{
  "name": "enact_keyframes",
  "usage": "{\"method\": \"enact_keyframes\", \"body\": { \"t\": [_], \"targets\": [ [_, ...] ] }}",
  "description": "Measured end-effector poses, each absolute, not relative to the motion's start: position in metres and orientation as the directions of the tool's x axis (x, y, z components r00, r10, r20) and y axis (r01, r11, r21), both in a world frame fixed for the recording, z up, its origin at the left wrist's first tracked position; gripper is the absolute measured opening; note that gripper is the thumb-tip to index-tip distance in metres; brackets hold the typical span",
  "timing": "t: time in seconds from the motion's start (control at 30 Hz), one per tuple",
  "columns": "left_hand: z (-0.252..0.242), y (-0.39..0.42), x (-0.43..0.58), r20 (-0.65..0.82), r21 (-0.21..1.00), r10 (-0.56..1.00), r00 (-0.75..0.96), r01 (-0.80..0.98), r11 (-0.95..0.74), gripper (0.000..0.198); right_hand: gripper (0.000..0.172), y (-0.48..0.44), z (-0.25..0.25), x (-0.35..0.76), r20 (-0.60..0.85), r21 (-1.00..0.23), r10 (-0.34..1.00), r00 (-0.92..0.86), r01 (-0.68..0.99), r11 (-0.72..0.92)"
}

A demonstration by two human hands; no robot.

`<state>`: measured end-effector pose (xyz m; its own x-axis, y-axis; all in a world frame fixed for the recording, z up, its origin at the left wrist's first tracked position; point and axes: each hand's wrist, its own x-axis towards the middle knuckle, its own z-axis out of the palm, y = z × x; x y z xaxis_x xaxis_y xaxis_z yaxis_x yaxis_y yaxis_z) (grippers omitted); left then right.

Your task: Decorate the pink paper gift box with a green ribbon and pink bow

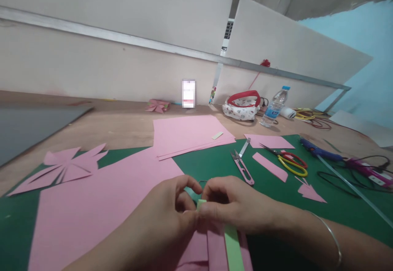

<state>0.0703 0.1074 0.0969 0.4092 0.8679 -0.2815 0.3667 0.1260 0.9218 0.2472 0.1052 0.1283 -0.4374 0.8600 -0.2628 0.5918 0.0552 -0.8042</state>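
Observation:
Low in the middle, my left hand (172,205) and my right hand (233,205) meet, fingertips pinched together. Between them is the end of a light green paper strip (233,248), which runs down over a folded pink paper piece (216,242). The strip's tip pokes up between my thumbs; part of it is hidden by my right hand. Large pink paper sheets (101,209) lie to the left and beneath. Thread snips (243,168) rest just beyond my right hand, near scissors with red and yellow handles (291,164).
On the green mat (211,160) are pink offcuts (270,166) and a cut-out pink flower (69,166). A blue hot glue gun (319,149) with cords lies right. Behind stand a phone (188,93), a pouch (241,106) and a water bottle (274,107), before a white partition (123,66).

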Motion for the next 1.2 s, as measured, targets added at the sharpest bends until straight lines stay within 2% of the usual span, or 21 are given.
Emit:
{"method": "enact_keyframes", "body": {
  "t": [0.1, 0.2, 0.3, 0.4, 0.47, 0.57, 0.63, 0.7, 0.8, 0.87, 1.0, 1.07, 1.13, 1.2],
  "targets": [
    [0.104, 0.104, 0.072, -0.284, 0.909, 0.848, 0.448, 0.408, 0.089, 0.022, 0.01, 0.105, 0.127, 0.247, -0.247, -0.808, 0.852, -0.461, 0.583, 0.081],
    [0.109, 0.098, 0.077, -0.293, 0.878, 0.864, 0.409, 0.473, 0.074, 0.025, 0.007, 0.104, 0.126, 0.247, -0.283, -0.842, 0.833, -0.475, 0.538, 0.021],
    [0.108, 0.092, 0.082, -0.25, 0.871, 0.898, 0.362, 0.489, 0.045, 0.028, 0.006, 0.102, 0.124, 0.246, -0.315, -0.854, 0.837, -0.447, 0.519, -0.044],
    [0.108, 0.092, 0.083, -0.204, 0.862, 0.918, 0.341, 0.507, 0.003, 0.025, 0.007, 0.104, 0.122, 0.245, -0.298, -0.866, 0.844, -0.445, 0.498, -0.042],
    [0.111, 0.095, 0.081, -0.252, 0.862, 0.892, 0.374, 0.506, 0.031, 0.025, 0.007, 0.107, 0.122, 0.244, -0.296, -0.873, 0.837, -0.461, 0.486, -0.042],
    [0.118, 0.101, 0.077, -0.331, 0.863, 0.831, 0.447, 0.501, 0.074, 0.032, 0.014, 0.112, 0.126, 0.246, -0.338, -0.873, 0.798, -0.499, 0.483, -0.067],
    [0.12, 0.103, 0.076, -0.313, 0.87, 0.837, 0.448, 0.49, 0.063, 0.032, 0.024, 0.113, 0.13, 0.249, -0.357, -0.858, 0.775, -0.521, 0.511, -0.052],
    [0.118, 0.103, 0.076, -0.285, 0.882, 0.848, 0.447, 0.468, 0.05, 0.033, 0.027, 0.111, 0.134, 0.251, -0.359, -0.825, 0.758, -0.545, 0.565, 0.016],
    [0.113, 0.102, 0.076, -0.299, 0.884, 0.849, 0.436, 0.463, 0.074, 0.034, 0.02, 0.103, 0.134, 0.253, -0.386, -0.767, 0.742, -0.548, 0.638, 0.072],
    [0.109, 0.102, 0.075, -0.316, 0.886, 0.83, 0.46, 0.455, 0.085, 0.032, 0.016, 0.1, 0.132, 0.252, -0.405, -0.771, 0.745, -0.53, 0.636, 0.034],
    [0.105, 0.101, 0.072, -0.263, 0.942, 0.816, 0.515, 0.321, 0.101, 0.03, 0.005, 0.1, 0.128, 0.251, -0.418, -0.804, 0.749, -0.515, 0.594, -0.04],
    [0.11, 0.102, 0.07, -0.337, 0.91, 0.774, 0.536, 0.396, 0.122, 0.031, 0.003, 0.101, 0.129, 0.251, -0.407, -0.811, 0.776, -0.482, 0.581, -0.065],
    [0.116, 0.103, 0.068, -0.439, 0.822, 0.73, 0.524, 0.563, 0.09, 0.028, 0.005, 0.102, 0.13, 0.25, -0.378, -0.824, 0.813, -0.443, 0.562, -0.077],
    [0.123, 0.104, 0.066, -0.478, 0.748, 0.737, 0.479, 0.661, 0.056, 0.028, 0.007, 0.103, 0.131, 0.248, -0.337, -0.842, 0.843, -0.419, 0.535, -0.071]
  ]
}}
